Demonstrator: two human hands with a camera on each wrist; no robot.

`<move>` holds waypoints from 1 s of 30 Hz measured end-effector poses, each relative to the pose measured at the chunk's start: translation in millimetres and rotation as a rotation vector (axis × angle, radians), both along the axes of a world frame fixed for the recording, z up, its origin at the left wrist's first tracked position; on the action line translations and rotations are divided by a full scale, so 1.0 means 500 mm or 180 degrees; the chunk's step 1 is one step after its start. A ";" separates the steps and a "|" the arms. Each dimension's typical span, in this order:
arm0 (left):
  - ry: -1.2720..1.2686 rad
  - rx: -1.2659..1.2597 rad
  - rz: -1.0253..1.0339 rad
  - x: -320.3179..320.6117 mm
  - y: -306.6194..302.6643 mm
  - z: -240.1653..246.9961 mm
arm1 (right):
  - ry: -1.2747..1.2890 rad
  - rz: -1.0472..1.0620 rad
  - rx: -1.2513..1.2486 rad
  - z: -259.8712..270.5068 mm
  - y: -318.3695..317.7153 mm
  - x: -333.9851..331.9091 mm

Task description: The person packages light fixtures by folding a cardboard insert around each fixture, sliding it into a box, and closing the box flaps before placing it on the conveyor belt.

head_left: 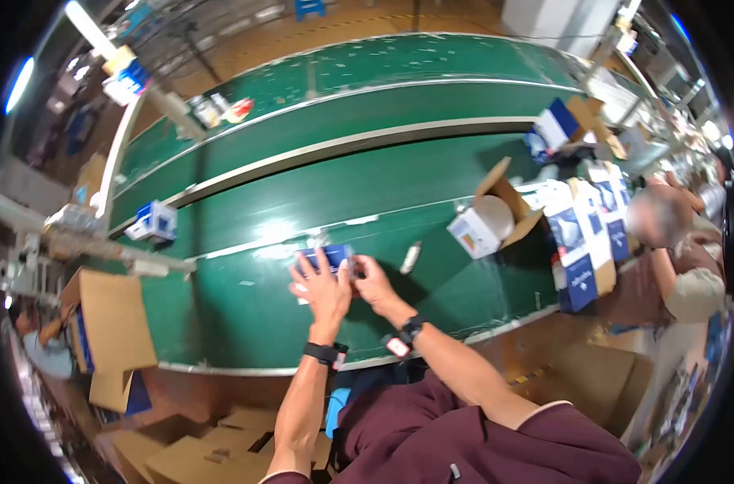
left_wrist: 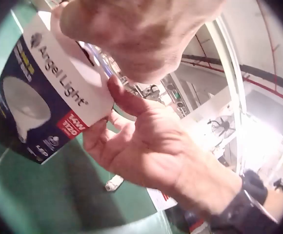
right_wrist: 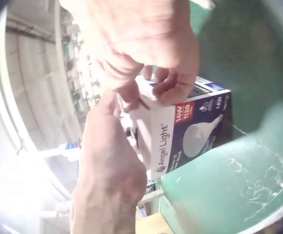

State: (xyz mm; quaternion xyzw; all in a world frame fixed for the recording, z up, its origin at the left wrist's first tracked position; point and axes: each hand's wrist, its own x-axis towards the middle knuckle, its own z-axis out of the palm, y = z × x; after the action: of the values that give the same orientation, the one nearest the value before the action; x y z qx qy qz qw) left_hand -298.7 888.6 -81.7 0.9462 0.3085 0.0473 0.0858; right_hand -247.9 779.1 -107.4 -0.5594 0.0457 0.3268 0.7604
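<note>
A blue and white bulb box (head_left: 334,256) (left_wrist: 29,102) (right_wrist: 192,131) is between the two hands above the green table. The left hand (head_left: 325,292) (left_wrist: 141,36) (right_wrist: 110,170) lies across the box with its fingers spread and its thumb at the near end, holding it; its fingertips are partly hidden in both wrist views. At the box's white end, the right hand (head_left: 375,286) (left_wrist: 149,146) (right_wrist: 141,44) pinches the edge with thumb and curled fingers. The box's printed side shows a white bulb picture.
A small white object (head_left: 411,258) lies right of the hands. Farther right stand an open carton (head_left: 476,230) and blue-white boxes (head_left: 578,242), beside another person. A small box (head_left: 153,222) and a large carton (head_left: 115,319) are at left.
</note>
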 end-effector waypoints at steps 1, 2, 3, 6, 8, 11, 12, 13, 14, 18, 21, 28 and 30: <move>-0.0003 -0.0096 -0.0011 0.020 -0.008 0.020 | -0.0111 -0.0056 0.0470 -0.035 0.009 0.000; 0.0008 -0.0189 -0.0008 0.036 -0.002 0.045 | -0.0137 -0.0133 0.0481 -0.075 0.013 -0.003; 0.0009 -0.0113 -0.0020 0.048 0.006 0.050 | -0.0125 0.0105 0.0309 -0.065 -0.006 0.004; 0.0179 -0.0012 -0.0182 0.079 0.077 0.042 | -0.0511 0.0605 -0.0232 0.011 -0.048 0.005; -0.0073 0.0115 -0.0270 0.112 0.150 0.022 | -0.0838 0.0461 -0.0287 0.126 -0.116 0.007; -0.0214 0.0533 -0.0263 0.181 0.276 0.004 | -0.2530 -0.0158 -0.1653 0.307 -0.252 0.063; -0.0396 0.0705 -0.0263 0.209 0.328 0.003 | -0.2762 -0.0443 -0.2119 0.344 -0.292 0.085; -0.0351 0.0861 -0.0190 0.240 0.385 -0.005 | -0.2989 -0.0561 -0.2685 0.351 -0.342 0.110; -0.0270 0.1040 -0.0170 0.272 0.441 -0.019 | -0.3220 -0.0698 -0.3161 0.353 -0.390 0.133; 0.0284 0.0729 0.0007 0.350 0.665 -0.117 | -0.3866 -0.0685 -0.4359 0.405 -0.514 0.180; 0.0288 0.0535 0.0040 0.384 0.702 -0.094 | -0.3767 -0.0470 -0.4099 0.410 -0.579 0.220; -0.1481 0.1465 -0.0649 0.348 0.494 0.009 | -0.4062 0.1328 -0.4147 0.365 -0.654 0.295; -0.1989 0.0204 -0.1445 0.296 0.319 0.001 | -0.3790 0.1286 -0.3930 0.380 -0.619 0.280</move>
State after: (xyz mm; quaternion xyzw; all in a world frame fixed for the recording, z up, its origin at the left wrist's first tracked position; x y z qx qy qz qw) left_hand -150.6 1048.2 -81.2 0.9326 0.0486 0.3227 0.1543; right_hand -107.7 469.5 82.6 -0.9454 -0.2895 0.0262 0.1475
